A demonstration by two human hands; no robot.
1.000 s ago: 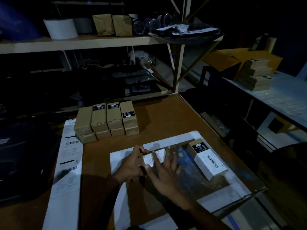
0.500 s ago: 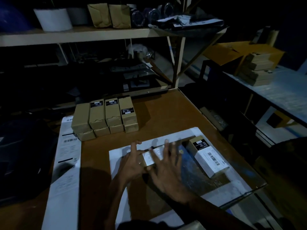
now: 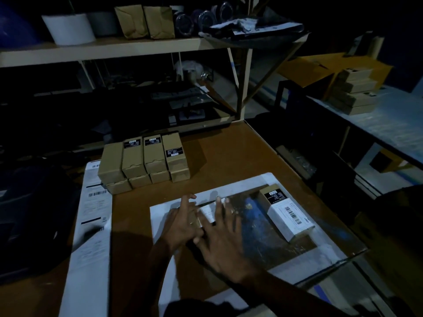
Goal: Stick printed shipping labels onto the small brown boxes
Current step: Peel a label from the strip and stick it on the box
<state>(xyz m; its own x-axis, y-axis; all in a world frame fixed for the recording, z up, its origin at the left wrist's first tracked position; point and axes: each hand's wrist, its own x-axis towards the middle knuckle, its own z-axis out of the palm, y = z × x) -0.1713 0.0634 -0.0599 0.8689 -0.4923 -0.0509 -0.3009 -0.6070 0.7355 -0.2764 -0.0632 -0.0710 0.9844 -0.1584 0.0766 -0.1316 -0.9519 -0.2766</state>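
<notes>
Two hands are working over a small brown box (image 3: 198, 221) that is lying near the middle of the brown table (image 3: 219, 156), on a white sheet (image 3: 295, 263) under a glass plate (image 3: 270, 239). The left hand (image 3: 183, 221) is resting on the box's left side with fingers loosely extended, and the right hand (image 3: 220, 239) is lying spread and flat, its fingertips pressing on the white shipping label (image 3: 207, 212) on top. Just to the right, an already labelled box (image 3: 288, 217) is sitting close to the table's right edge. A stack of brown boxes (image 3: 146, 162) is standing well apart toward the back left, overlapping a strip of printed labels (image 3: 91, 225) that is running along the left edge. Bare tabletop is lying open between the stack and the hands.
</notes>
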